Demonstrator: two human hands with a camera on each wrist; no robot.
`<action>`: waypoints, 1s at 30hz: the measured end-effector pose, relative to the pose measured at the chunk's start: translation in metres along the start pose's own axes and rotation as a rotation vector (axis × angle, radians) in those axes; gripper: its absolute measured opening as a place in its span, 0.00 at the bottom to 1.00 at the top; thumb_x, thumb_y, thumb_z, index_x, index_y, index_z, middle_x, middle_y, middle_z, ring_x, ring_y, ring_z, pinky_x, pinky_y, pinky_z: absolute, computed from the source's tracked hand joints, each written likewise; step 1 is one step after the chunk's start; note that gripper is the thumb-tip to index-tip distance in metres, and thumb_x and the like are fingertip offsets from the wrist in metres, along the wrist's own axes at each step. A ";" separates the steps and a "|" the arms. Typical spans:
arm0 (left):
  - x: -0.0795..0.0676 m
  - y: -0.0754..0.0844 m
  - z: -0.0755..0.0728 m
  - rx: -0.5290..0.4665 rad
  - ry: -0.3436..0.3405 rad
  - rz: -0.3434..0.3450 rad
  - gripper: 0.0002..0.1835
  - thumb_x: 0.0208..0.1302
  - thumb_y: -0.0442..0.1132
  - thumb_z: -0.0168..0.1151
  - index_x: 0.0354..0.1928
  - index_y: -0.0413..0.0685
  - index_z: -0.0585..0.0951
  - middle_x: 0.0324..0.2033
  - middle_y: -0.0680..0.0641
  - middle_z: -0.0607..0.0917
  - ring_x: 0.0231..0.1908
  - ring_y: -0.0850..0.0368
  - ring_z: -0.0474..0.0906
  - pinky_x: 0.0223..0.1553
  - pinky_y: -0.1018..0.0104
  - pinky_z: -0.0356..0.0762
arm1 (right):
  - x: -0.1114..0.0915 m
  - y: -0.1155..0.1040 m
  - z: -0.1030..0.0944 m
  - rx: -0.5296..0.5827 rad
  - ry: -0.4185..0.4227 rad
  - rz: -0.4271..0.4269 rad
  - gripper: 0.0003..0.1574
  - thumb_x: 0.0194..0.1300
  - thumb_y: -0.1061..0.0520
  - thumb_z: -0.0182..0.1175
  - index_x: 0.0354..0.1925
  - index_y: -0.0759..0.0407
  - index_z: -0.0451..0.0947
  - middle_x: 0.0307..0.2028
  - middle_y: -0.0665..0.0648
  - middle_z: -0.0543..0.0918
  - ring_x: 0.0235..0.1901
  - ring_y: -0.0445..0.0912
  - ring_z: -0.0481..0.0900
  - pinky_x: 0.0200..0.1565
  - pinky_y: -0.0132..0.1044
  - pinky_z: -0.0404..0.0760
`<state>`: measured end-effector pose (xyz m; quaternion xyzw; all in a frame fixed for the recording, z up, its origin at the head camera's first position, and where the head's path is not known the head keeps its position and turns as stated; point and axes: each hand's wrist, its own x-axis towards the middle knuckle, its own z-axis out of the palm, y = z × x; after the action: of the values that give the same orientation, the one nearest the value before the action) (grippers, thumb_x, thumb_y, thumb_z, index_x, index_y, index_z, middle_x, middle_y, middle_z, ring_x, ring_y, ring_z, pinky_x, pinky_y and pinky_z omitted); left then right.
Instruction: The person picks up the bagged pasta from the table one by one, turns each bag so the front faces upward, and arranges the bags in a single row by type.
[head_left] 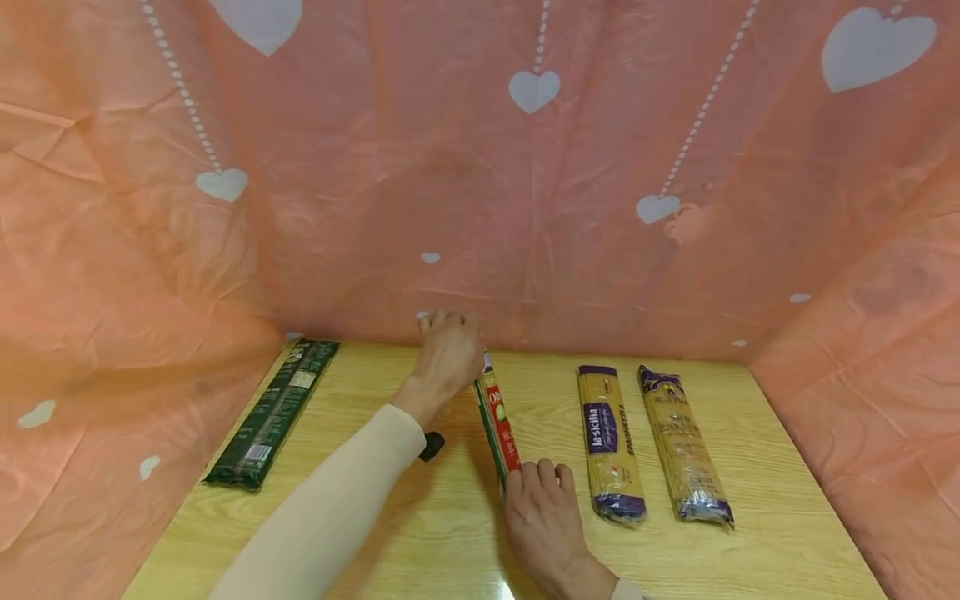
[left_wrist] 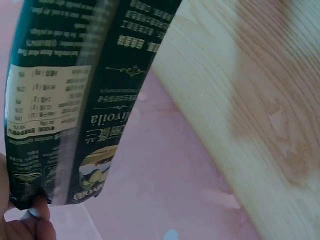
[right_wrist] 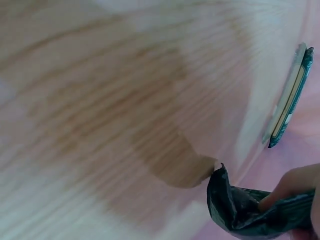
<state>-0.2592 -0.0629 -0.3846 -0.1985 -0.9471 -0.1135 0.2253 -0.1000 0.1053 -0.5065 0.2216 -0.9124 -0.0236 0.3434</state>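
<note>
Both hands hold one green and red spaghetti packet [head_left: 498,421] lengthwise between them, turned up on its edge over the middle of the table. My left hand [head_left: 450,354] pinches its far end; in the left wrist view the fingers [left_wrist: 40,215] grip the bottom corner below the dark green back with its printed label. At the near end, my right hand [head_left: 545,521] pinches the packet. The right wrist view has the crumpled green wrapper end [right_wrist: 235,210] sticking out past the right hand's thumb [right_wrist: 290,187].
Another dark green spaghetti packet [head_left: 277,417] lies at the table's left edge. To the right lie two purple-ended packets, a La Sicilia spaghetti packet [head_left: 603,442] and a second pasta packet [head_left: 684,446]. Pink cloth with white hearts [head_left: 480,208] walls the wooden table [head_left: 540,575].
</note>
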 end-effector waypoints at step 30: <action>-0.010 -0.019 -0.009 -0.282 -0.077 0.100 0.08 0.81 0.38 0.57 0.40 0.49 0.70 0.33 0.50 0.74 0.44 0.48 0.65 0.47 0.53 0.64 | -0.005 0.024 0.018 0.165 -0.238 0.105 0.37 0.60 0.25 0.68 0.34 0.58 0.80 0.38 0.56 0.81 0.42 0.54 0.75 0.49 0.55 0.76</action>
<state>-0.2555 -0.0864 -0.3838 -0.2794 -0.9185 -0.2264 0.1643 -0.1177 0.1268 -0.5185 0.1965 -0.9558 0.0433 0.2143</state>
